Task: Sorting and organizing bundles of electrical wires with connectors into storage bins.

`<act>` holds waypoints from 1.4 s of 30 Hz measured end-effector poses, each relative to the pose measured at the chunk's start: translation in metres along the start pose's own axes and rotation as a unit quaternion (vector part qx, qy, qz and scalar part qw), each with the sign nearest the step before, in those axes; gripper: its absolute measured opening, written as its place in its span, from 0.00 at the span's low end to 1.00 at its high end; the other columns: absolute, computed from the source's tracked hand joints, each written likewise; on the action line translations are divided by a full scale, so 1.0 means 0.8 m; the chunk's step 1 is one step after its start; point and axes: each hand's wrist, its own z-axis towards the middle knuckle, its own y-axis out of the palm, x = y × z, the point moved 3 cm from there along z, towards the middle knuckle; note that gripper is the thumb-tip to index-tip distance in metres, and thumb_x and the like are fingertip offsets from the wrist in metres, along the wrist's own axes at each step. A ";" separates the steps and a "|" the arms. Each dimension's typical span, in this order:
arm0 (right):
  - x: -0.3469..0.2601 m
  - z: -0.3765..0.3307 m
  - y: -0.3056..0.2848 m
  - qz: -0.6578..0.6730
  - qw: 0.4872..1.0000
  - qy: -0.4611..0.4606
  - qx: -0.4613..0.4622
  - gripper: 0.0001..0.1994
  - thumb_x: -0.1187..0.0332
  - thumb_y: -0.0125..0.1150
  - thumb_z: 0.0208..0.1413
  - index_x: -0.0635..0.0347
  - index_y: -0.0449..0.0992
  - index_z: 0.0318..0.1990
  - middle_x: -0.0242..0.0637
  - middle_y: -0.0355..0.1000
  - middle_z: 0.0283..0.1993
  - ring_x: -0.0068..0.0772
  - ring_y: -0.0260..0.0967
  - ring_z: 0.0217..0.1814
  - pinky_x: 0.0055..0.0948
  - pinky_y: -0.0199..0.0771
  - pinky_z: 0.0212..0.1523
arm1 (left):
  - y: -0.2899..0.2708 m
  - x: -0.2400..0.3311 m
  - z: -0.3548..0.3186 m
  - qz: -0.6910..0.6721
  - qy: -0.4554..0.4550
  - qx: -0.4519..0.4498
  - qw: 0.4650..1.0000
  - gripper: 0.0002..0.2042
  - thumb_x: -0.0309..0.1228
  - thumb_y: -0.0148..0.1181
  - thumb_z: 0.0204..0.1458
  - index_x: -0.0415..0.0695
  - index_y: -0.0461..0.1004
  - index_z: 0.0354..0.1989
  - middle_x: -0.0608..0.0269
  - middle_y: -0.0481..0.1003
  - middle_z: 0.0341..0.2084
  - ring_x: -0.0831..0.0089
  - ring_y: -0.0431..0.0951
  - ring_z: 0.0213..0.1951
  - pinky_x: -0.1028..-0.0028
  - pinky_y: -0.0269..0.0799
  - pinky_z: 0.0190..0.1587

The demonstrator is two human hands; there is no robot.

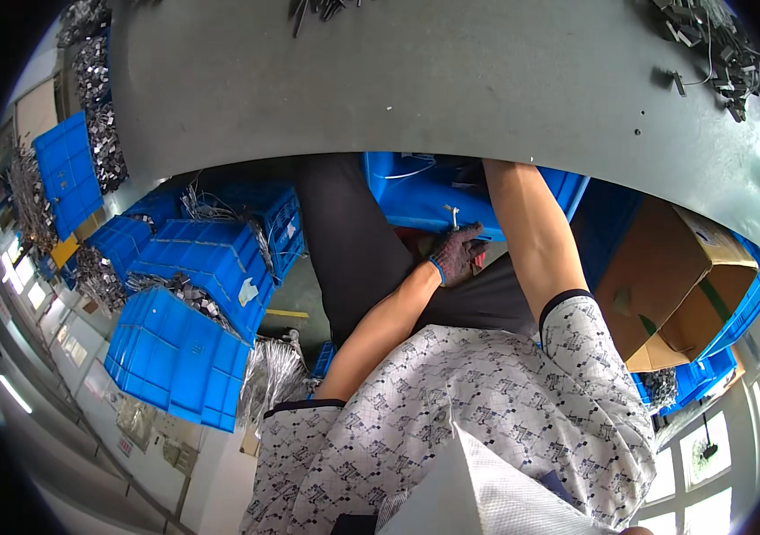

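My left hand [457,255], in a dark red and grey knitted glove with a blue cuff, is at the near side of a blue plastic crate [406,200] on or above my lap. Its fingers curl closed at the crate's near edge. A small pale piece [453,217] stands up beside the fingertips. My right forearm [533,227] reaches over the crate and under the table's edge, so my right hand is hidden. A thin white cable [408,170] and some dark things lie inside the crate, partly covered by the tabletop.
A grey metal table [380,89] spans the front, with piles of small dark metal-looking parts [732,76] at its far right. Stacked blue crates [179,357] with bundled parts stand at my left. An open cardboard box [665,276] sits at my right, beside more blue crates.
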 end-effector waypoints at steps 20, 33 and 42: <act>0.043 -0.317 -0.150 0.154 0.955 -0.013 -0.253 0.13 0.70 0.63 0.57 0.64 0.80 0.48 0.42 0.77 0.48 0.36 0.73 0.48 0.34 0.72 0.53 | -0.039 -0.003 0.056 0.239 0.040 -0.100 0.965 0.21 0.40 0.51 0.65 0.45 0.70 0.62 0.55 0.76 0.48 0.67 0.74 0.47 0.68 0.70 0.54; 0.105 -0.555 -0.411 0.351 0.852 0.350 0.167 0.10 0.69 0.61 0.51 0.65 0.82 0.36 0.28 0.76 0.30 0.18 0.71 0.31 0.24 0.71 0.35 | 0.157 0.096 0.049 0.064 0.168 -0.164 0.970 0.11 0.32 0.62 0.60 0.44 0.76 0.49 0.58 0.79 0.46 0.66 0.79 0.49 0.63 0.81 0.45; 0.215 -0.367 -0.606 0.255 0.901 0.235 0.262 0.16 0.60 0.59 0.57 0.67 0.80 0.38 0.28 0.74 0.28 0.19 0.69 0.28 0.24 0.71 0.31 | 0.303 0.164 0.051 0.090 0.204 -0.184 0.957 0.14 0.35 0.57 0.63 0.43 0.75 0.53 0.56 0.77 0.52 0.61 0.76 0.54 0.60 0.76 0.55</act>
